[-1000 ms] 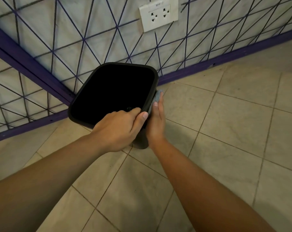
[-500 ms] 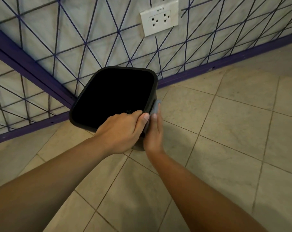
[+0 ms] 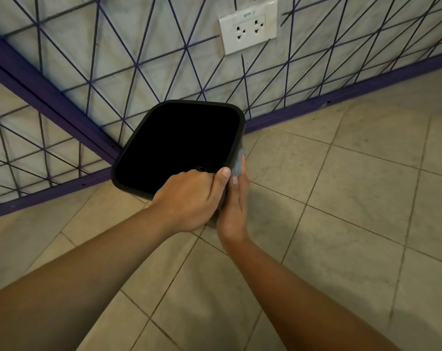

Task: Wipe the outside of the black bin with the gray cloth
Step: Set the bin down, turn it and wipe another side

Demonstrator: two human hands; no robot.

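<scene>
Two hands: both on the black bin (image 3: 136, 150), at its near right corner.
Left hand (image 3: 189, 198): fingers curled over the bin's near rim, thumb on the corner, gripping it.
Right hand (image 3: 234, 206): fingers straight, pressing the gray cloth (image 3: 239, 162) flat against the bin's outer right wall.
Gray cloth: between the right palm and the wall, its edge showing past the fingertips.
Black bin: on the tiled floor (image 3: 341, 198), beyond both wrists, by the patterned wall (image 3: 139, 46).
Socket (image 3: 247, 26): on that wall, above the right hand.
</scene>
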